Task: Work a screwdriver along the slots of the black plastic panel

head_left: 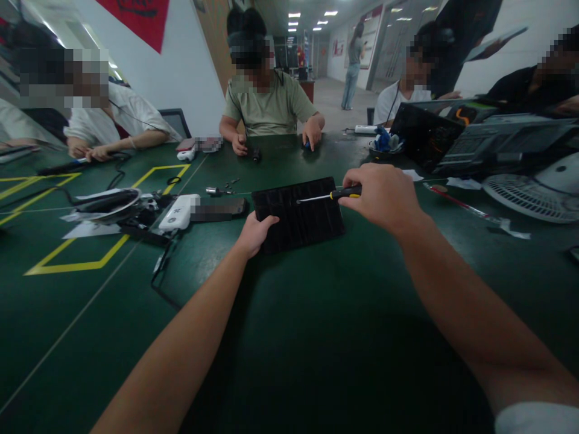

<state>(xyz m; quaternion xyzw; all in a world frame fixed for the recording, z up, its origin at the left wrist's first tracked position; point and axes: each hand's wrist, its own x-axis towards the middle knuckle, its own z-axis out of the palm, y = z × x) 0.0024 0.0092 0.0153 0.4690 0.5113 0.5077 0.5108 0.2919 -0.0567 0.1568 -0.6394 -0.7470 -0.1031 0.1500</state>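
Note:
A black rectangular panel (312,220) with a ribbed, compartmented face is tilted up over the green table. My left hand (256,234) grips its left edge, the thumb lying on the face and the other fingers hidden behind. In my right hand (380,193) is a screwdriver (346,193) with a black and yellow handle, held from the right side. Its metal shaft points left across the panel, and the tip is at the upper middle of the face. Whether the tip touches a screw is too small to tell.
Left of the panel lie a dark phone (224,209), a white device (180,212), small metal bits (212,191) and a heap of parts (108,208) with cables. At right are a white fan grille (527,190) and an opened computer case (502,141). Several people sit around the table (289,337).

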